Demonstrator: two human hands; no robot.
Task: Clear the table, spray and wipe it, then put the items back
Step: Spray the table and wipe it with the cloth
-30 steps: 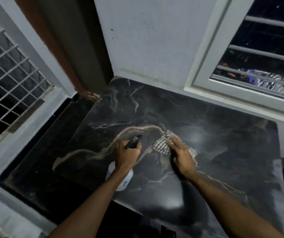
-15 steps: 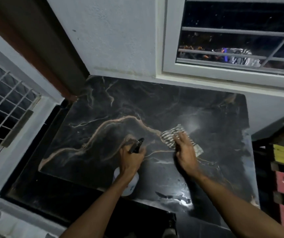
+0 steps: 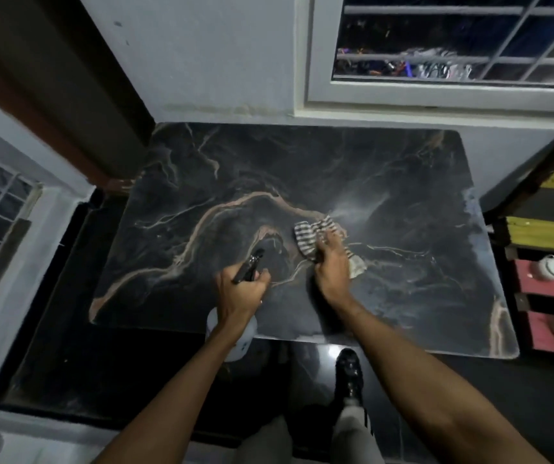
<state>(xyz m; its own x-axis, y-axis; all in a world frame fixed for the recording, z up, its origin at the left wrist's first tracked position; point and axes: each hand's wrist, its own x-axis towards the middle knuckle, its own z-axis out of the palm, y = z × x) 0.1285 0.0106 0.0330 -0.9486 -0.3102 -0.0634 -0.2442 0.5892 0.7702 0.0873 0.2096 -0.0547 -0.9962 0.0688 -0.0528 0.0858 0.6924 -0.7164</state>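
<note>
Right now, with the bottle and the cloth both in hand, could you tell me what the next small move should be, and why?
Probably sweep the striped cloth under the right hand outward to the right. A pale mist hangs just beyond it over the dark marble table, and the left hand holds the spray bottle aimed that way, so that patch looks freshly sprayed.

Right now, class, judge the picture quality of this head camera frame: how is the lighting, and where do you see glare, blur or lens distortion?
Head view: dim, night-dark behind the barred window; pale glare and spray mist on the black marble-patterned tabletop beyond the striped cloth; wide-angle bending of walls and table edges; slight motion blur on the right hand and window.
</note>
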